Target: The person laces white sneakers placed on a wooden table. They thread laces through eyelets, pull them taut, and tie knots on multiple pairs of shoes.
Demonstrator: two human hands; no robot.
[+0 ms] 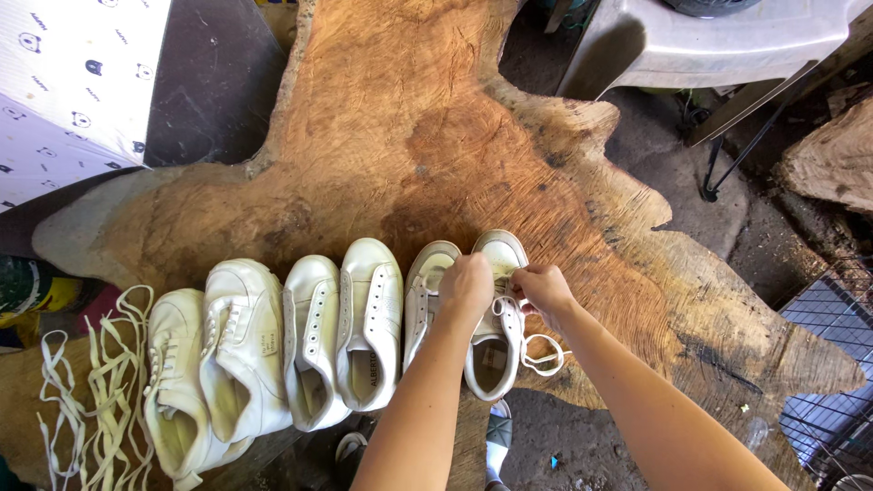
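Two bare forearms reach up from the bottom edge toward a row of six worn white sneakers lined along the near edge of a raw, irregular slab of orange-brown wood that serves as the tabletop (400, 136). The left hand (466, 289) rests closed, knuckles up, over the tongue of the rightmost sneaker (496, 318), fingers curled onto its lacing. The right hand (544, 289) pinches the flat white lace (536, 353) at the shoe's upper eyelets; a loop of that lace trails off the shoe's right side onto the wood. This sneaker lies sole down, its long axis running near to far, rounded toe pointing away from the wearer and open heel toward them. Just beside it on the left sits its partner (426, 295), partly hidden by the left forearm. Further left come two unlaced sneakers (350, 327) showing bare rows of eyelets, then two scuffed, cream-tinted ones (218, 364), all toes pointing away. At the far left, loose pale laces (95, 391) lie in a tangled heap. The slab's surface is rough-sawn with dark grain and ragged bark edges. Beyond it stand a grey plastic chair (709, 36), a patterned white cloth (64, 82) at the upper left, and wire mesh (832, 364) at the right.
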